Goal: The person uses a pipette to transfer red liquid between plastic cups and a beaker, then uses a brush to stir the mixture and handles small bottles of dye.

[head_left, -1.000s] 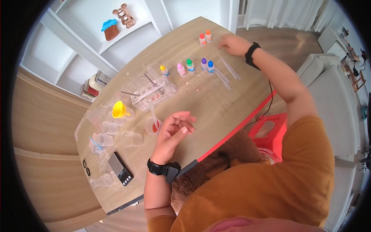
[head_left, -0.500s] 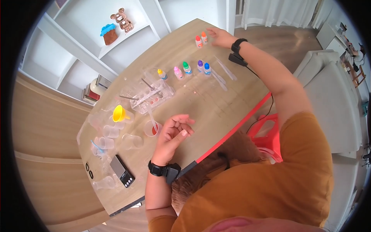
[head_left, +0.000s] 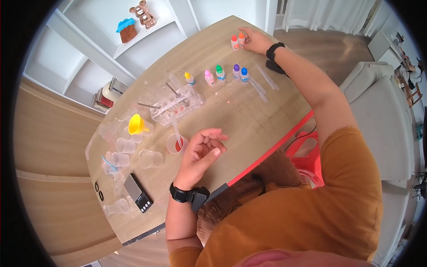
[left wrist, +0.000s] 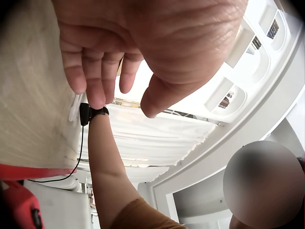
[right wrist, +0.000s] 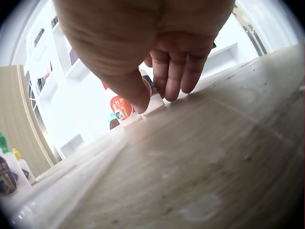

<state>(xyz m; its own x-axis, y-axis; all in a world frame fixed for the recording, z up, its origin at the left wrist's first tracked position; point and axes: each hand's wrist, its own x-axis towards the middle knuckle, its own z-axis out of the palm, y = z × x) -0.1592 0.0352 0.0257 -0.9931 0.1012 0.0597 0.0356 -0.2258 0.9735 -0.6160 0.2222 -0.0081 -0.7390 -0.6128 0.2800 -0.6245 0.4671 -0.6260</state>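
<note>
At the far end of the table my right hand (head_left: 258, 42) pinches a small dropper bottle with an orange cap (head_left: 241, 39) between thumb and fingers. In the right wrist view, thumb and fingers partly hide this bottle (right wrist: 153, 103), whose base is close to the tabletop. Right beside it stands a red-capped dropper bottle (head_left: 235, 44). My left hand (head_left: 200, 153) holds nothing, its fingers loosely bent above the near part of the table. Just left of it is a clear plastic cup (head_left: 170, 143) with something red inside and a plastic pipette (head_left: 175, 127) leaning in it.
Dropper bottles with yellow (head_left: 189, 79), pink (head_left: 209, 78), green (head_left: 220, 74), purple (head_left: 236, 71) and blue (head_left: 244, 75) caps stand mid-table. Pipettes (head_left: 259, 91) lie beside them. Leftward are a clear rack (head_left: 178, 107), a yellow funnel (head_left: 137, 124), several cups (head_left: 153, 159) and a black scale (head_left: 138, 192).
My right hand has moved to the orange-capped bottle, first reaching past it, then closing its fingers on it. My left hand has stayed nearly in place.
</note>
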